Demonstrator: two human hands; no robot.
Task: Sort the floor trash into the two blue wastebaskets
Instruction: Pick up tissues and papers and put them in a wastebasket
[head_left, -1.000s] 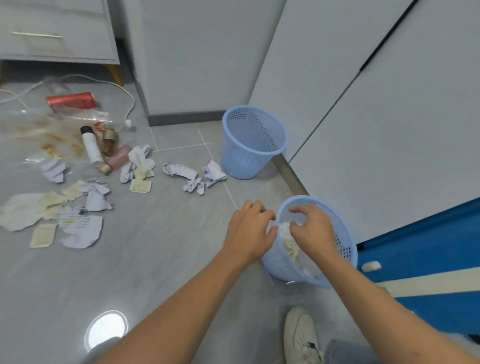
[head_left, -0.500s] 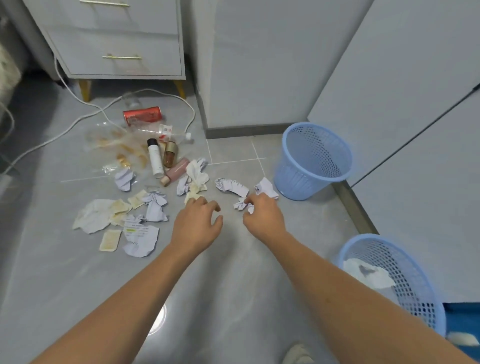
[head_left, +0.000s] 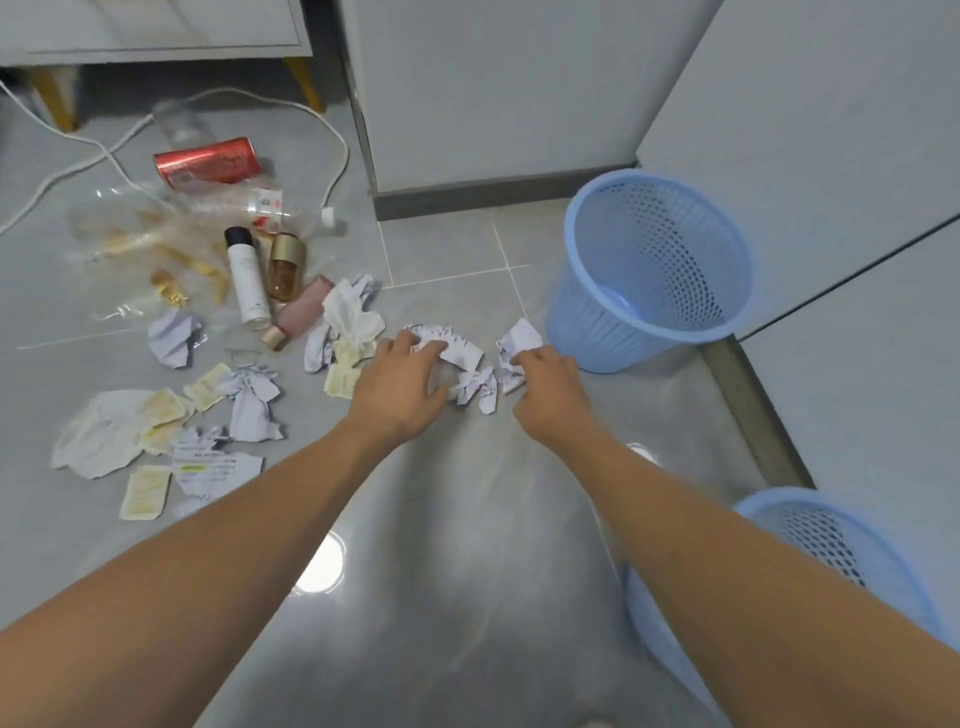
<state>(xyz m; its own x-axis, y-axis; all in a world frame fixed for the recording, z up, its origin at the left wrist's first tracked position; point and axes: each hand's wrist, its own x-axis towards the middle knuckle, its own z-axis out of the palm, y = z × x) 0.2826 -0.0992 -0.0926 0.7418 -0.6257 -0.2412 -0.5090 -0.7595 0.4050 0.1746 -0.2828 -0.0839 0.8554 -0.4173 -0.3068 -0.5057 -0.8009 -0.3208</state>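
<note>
Trash lies scattered on the grey tiled floor. My left hand (head_left: 397, 387) rests with fingers spread on a crumpled white paper strip (head_left: 457, 347). My right hand (head_left: 545, 387) pinches a crumpled paper ball (head_left: 514, 345) beside it; a third small paper wad (head_left: 475, 389) lies between my hands. One blue wastebasket (head_left: 649, 270) stands upright just right of these papers and looks empty. The second blue wastebasket (head_left: 831, 545) sits at the lower right, partly hidden by my right forearm. Further left lie bottles (head_left: 244, 278), a red can (head_left: 208, 161) and more paper scraps (head_left: 249, 400).
A white cable (head_left: 93, 156) snakes across the floor at the back left, under a white drawer unit with gold legs (head_left: 306, 78). Grey cabinet walls (head_left: 493, 93) close off the back and right. Clear plastic wrappers (head_left: 135, 239) lie by the bottles.
Both hands left the near basket, where they had dropped paper, and swung left and forward to the crumpled papers by the far basket. They now touch those papers.
</note>
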